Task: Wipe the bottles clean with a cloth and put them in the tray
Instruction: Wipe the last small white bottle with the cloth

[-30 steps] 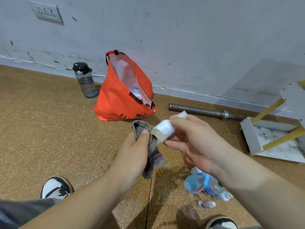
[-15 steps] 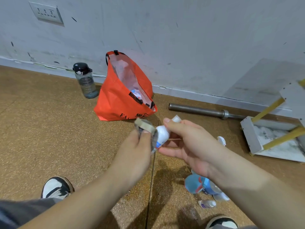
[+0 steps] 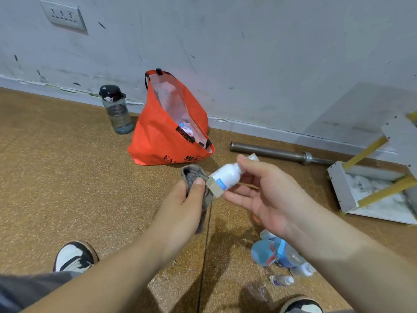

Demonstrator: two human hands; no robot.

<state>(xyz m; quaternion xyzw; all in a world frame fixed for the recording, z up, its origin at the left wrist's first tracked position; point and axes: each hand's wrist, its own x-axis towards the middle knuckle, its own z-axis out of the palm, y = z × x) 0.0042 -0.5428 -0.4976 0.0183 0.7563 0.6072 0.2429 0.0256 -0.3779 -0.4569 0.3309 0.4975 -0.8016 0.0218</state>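
A small white bottle (image 3: 226, 176) tilts cap-up, its base touching a crumpled grey cloth (image 3: 193, 175); other bottles (image 3: 286, 256) lie below.

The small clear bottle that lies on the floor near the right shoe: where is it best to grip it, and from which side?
Probably across the middle of its body, from above. The small bottle lies on its side, cap to the right, so its long sides are free for thumb and finger; the cap end looks narrower.
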